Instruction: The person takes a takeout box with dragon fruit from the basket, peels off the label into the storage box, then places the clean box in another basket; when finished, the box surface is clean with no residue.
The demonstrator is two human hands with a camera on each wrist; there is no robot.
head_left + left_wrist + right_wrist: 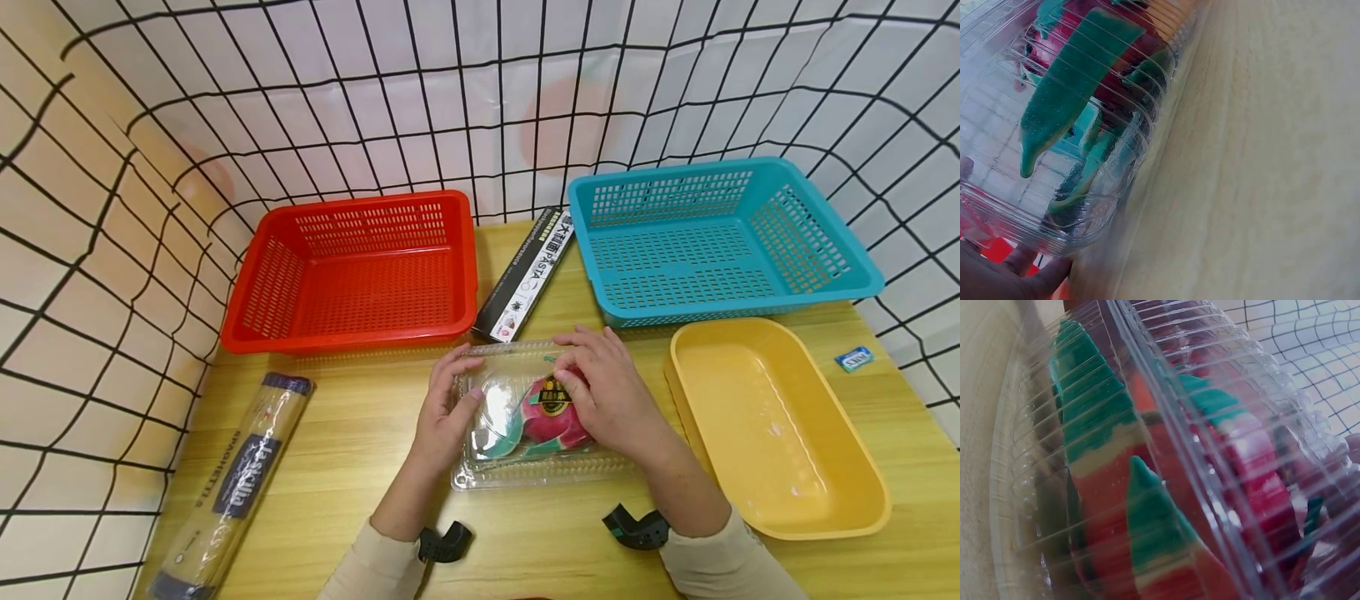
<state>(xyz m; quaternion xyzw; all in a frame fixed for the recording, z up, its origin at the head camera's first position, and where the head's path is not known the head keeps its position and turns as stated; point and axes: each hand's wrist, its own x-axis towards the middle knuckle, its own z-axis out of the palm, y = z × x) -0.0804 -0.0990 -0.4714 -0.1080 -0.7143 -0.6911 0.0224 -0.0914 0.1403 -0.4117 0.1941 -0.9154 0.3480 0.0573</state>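
In the head view a clear plastic clamshell box (517,473) lies on the table, with a pink-red dragon fruit (536,421) with green scales inside. A black and gold label (555,398) shows on the lid. My left hand (447,408) grips the box's left side, thumb over the lid and fingers round the far-left corner. At the far-right part of the box, my right hand (603,383) holds the lid with bent fingers, thumb and index finger close to the label. The left wrist view shows green scales (1079,81) through the ribbed wall; the right wrist view is blurred.
Behind the box stand a red basket (352,340) and a blue basket (720,304), with a black and white pasta box (525,275) between them. A yellow tub (780,417) is at the right, near a small packet (854,358). A spaghetti pack (240,483) lies left. Black wire mesh (502,125) surrounds the table.
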